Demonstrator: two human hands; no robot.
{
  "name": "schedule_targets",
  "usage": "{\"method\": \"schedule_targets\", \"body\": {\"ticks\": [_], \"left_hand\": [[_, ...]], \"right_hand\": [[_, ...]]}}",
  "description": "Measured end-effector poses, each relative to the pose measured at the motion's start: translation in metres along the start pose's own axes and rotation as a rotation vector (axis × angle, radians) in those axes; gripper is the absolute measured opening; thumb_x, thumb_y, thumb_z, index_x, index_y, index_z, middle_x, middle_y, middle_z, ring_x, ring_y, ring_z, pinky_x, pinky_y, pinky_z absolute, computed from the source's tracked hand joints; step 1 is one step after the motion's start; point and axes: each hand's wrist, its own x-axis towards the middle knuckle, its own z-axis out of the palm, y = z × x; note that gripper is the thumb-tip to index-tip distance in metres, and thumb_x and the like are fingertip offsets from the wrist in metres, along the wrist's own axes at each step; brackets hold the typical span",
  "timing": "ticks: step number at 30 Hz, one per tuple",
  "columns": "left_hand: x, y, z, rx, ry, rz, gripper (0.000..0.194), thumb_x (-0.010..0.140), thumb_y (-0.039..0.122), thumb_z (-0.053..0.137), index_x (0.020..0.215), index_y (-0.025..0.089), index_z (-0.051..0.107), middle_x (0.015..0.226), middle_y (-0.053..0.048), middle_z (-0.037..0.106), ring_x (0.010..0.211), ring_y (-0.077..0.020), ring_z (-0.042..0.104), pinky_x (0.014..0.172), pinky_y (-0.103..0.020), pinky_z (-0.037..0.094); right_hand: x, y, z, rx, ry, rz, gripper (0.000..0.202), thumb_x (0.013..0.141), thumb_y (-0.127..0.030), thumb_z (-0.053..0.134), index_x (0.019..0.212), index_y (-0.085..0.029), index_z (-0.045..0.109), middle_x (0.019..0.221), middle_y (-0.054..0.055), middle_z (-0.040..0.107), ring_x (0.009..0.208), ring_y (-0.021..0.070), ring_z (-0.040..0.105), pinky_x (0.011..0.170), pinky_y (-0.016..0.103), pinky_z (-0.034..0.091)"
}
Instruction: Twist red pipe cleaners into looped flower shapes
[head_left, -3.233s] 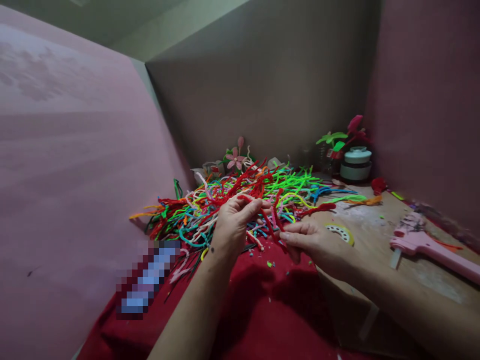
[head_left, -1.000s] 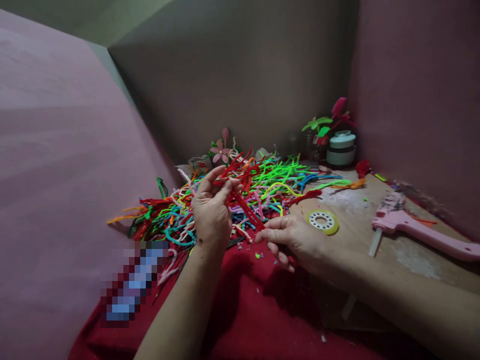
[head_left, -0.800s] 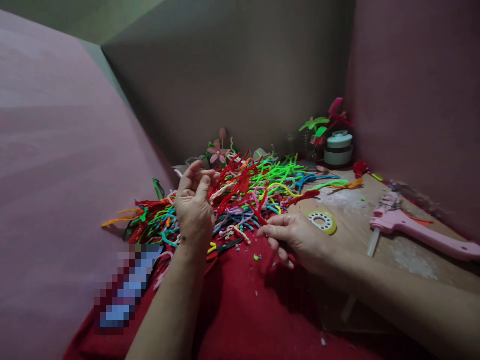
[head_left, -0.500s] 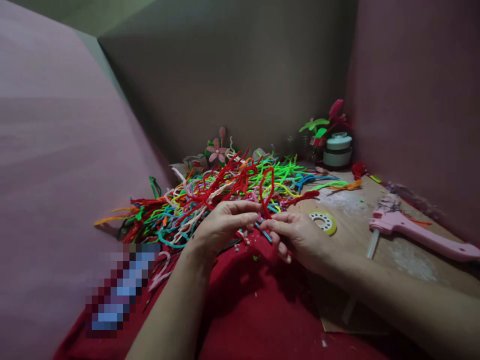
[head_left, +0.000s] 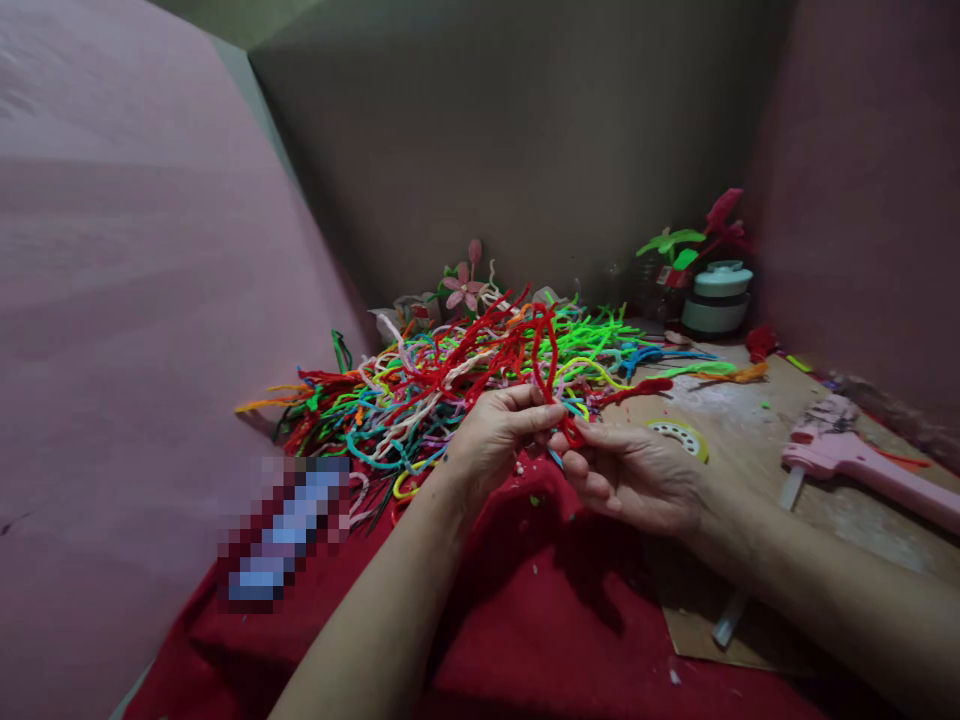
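Note:
A red pipe cleaner (head_left: 553, 352), bent into a tall narrow loop, stands up from between my hands. My left hand (head_left: 504, 430) pinches its lower part between thumb and fingers. Close against it on the right, my right hand (head_left: 626, 470) grips a small red twisted end of the same piece with thumb and forefinger. The fingertips of both hands nearly meet and partly hide the twist. Behind them lies a heap of many-coloured pipe cleaners (head_left: 442, 375).
A pink glue gun (head_left: 847, 450) and a yellow tape roll (head_left: 694, 440) lie on the board (head_left: 720, 640) at right. Behind stand a pale green jar (head_left: 718, 300) and a pink flower (head_left: 463, 288). A blurred bluish object (head_left: 289, 535) rests on the red cloth (head_left: 525, 620).
The view has shifted, so the surroundings appear further right. My hands still hold the red piece, and a small red twist now shows between my right fingertips.

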Motion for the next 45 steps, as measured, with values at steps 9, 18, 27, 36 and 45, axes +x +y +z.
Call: {"method": "schedule_targets", "body": {"ticks": [9, 18, 27, 36, 45], "left_hand": [[-0.004, -0.006, 0.014, 0.123, 0.215, 0.188, 0.026, 0.060, 0.028, 0.071, 0.054, 0.012, 0.051, 0.045, 0.006, 0.044, 0.038, -0.0017, 0.035, 0.040, -0.017, 0.024], [-0.004, -0.005, 0.017, 0.108, 0.283, 0.173, 0.025, 0.059, 0.027, 0.071, 0.054, 0.013, 0.052, 0.044, 0.006, 0.044, 0.038, -0.0026, 0.035, 0.039, -0.017, 0.023], [0.000, -0.005, 0.010, -0.134, 0.269, 0.116, 0.025, 0.057, 0.023, 0.073, 0.061, 0.015, 0.049, 0.050, 0.007, 0.043, 0.041, -0.0027, 0.037, 0.042, -0.016, 0.029], [0.002, -0.011, 0.014, -0.141, 0.193, 0.096, 0.025, 0.059, 0.023, 0.071, 0.059, 0.015, 0.047, 0.043, 0.008, 0.038, 0.037, -0.0023, 0.032, 0.038, -0.016, 0.024], [0.006, -0.020, 0.012, -0.083, 0.175, 0.081, 0.021, 0.062, 0.022, 0.070, 0.063, 0.013, 0.051, 0.046, 0.005, 0.046, 0.037, -0.0033, 0.038, 0.037, -0.016, 0.027]], "right_hand": [[0.008, 0.006, -0.003, -0.155, 0.090, -0.136, 0.019, 0.077, -0.030, 0.059, 0.068, -0.013, 0.058, 0.046, -0.004, 0.050, 0.032, 0.0047, 0.040, 0.028, 0.015, 0.029], [0.007, 0.006, -0.003, -0.381, 0.086, -0.303, 0.018, 0.072, -0.029, 0.065, 0.073, -0.012, 0.059, 0.066, 0.003, 0.063, 0.051, 0.0101, 0.057, 0.048, 0.023, 0.047], [0.003, 0.003, -0.002, -0.530, 0.220, -0.286, 0.015, 0.065, -0.025, 0.069, 0.065, -0.013, 0.060, 0.060, 0.002, 0.063, 0.049, 0.0099, 0.055, 0.050, 0.023, 0.043], [0.005, 0.003, -0.001, -0.674, 0.236, -0.480, 0.016, 0.072, -0.028, 0.062, 0.068, -0.014, 0.066, 0.062, 0.004, 0.065, 0.060, 0.0120, 0.054, 0.064, 0.026, 0.039], [0.006, 0.003, -0.003, -0.694, 0.258, -0.472, 0.015, 0.072, -0.025, 0.059, 0.065, -0.014, 0.068, 0.060, 0.004, 0.065, 0.057, 0.0120, 0.054, 0.064, 0.026, 0.039]]}}
